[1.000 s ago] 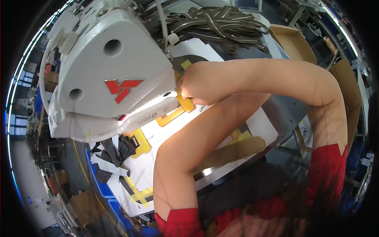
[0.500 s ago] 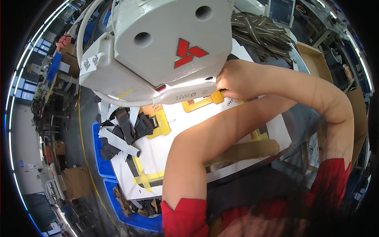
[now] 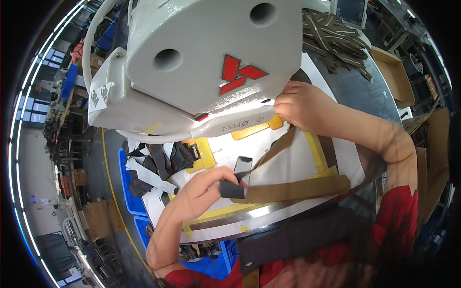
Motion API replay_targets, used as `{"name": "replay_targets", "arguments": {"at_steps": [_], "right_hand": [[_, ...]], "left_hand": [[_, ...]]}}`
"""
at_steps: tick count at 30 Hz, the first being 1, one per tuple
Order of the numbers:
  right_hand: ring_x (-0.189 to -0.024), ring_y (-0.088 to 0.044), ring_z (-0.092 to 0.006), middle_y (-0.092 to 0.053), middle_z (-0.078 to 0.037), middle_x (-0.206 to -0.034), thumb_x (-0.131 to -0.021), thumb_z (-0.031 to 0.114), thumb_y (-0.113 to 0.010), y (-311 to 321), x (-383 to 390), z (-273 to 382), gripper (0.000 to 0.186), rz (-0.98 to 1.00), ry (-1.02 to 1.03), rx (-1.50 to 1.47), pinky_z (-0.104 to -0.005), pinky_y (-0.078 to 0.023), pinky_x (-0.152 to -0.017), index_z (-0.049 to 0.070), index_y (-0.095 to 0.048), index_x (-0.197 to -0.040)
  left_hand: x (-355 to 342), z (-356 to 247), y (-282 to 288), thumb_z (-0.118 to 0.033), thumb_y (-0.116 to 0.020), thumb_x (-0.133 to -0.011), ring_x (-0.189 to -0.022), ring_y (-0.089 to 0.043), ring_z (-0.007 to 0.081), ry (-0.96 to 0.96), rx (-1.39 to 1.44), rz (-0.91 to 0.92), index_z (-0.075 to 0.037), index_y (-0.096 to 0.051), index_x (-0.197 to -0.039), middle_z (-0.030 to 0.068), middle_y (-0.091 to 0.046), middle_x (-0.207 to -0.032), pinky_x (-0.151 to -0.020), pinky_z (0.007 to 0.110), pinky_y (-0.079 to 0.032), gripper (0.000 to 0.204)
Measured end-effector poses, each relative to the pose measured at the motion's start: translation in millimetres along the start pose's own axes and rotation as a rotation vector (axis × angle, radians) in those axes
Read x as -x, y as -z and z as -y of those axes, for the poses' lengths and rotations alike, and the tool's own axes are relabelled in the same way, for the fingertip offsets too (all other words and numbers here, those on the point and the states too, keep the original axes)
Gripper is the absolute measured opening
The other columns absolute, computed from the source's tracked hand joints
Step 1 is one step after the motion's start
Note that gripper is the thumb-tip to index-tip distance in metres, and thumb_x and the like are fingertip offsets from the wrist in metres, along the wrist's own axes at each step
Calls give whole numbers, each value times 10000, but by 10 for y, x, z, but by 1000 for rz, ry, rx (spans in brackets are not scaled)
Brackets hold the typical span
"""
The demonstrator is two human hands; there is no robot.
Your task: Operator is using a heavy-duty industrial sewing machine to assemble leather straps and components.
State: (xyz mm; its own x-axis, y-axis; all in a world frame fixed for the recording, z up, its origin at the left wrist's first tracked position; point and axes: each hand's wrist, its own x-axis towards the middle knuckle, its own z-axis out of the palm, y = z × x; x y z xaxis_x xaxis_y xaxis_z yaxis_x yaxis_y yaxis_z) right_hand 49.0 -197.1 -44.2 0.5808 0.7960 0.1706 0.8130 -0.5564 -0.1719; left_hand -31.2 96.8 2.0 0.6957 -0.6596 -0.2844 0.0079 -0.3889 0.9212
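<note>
Below the white machine head (image 3: 192, 79), a dark strip end (image 3: 232, 190) is pinched by the left hand (image 3: 198, 193). At the head's lower right edge, the right hand (image 3: 303, 106) is placed with fingertips partly hidden, so its hold cannot be told. Below that edge, 1 brown strip (image 3: 277, 148) is slanted. Any twist is probably best smoothed out, with fingers kept clear of the head's underside.

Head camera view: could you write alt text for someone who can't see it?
A person's left hand holds a dark strip while the right hand is beside a large white machine. A brown strip lies on the work surface.
</note>
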Motion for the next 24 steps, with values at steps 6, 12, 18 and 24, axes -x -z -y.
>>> {"name": "replay_targets", "arguments": {"at_steps": [6,12,18,24], "right_hand": [[-1053,-589,-257,-648,-97,-1116,-763,17,-563,-20,20,99,245,-79,-33,27,-391,-381,-1038,20,-647,-993],[-1051,-592,-265,-647,-98,-1120,-749,-2,-561,-8,57,88,255,-127,-42,18,-400,-384,-1035,14,-646,-989],[-1056,-591,-260,-647,-91,-1126,-743,-14,-575,-22,48,71,267,-128,-37,-4,-398,-382,-1037,16,-648,-998],[-1044,-594,-246,-649,-90,-1111,-724,-29,-576,-35,36,76,279,-134,-38,5,-395,-376,-1042,22,-646,-990]], "left_hand": [[211,156,-65,-217,-575,-908,-1015,-610,290,-143,917,257,-24,-551,-944,206,-624,-1031,-908,374,-448,198],[791,-157,116,29,-655,-810,-734,-628,161,296,445,-12,3,-429,-1264,133,-656,-912,-669,265,-492,508],[1494,254,117,58,-655,-777,-735,-603,149,568,-211,-601,32,-549,-1126,102,-642,-865,-664,266,-483,365],[1254,382,217,9,-683,-791,-745,-556,162,-365,-133,-1021,-62,-505,-906,38,-572,-809,-757,281,-467,224]]}}
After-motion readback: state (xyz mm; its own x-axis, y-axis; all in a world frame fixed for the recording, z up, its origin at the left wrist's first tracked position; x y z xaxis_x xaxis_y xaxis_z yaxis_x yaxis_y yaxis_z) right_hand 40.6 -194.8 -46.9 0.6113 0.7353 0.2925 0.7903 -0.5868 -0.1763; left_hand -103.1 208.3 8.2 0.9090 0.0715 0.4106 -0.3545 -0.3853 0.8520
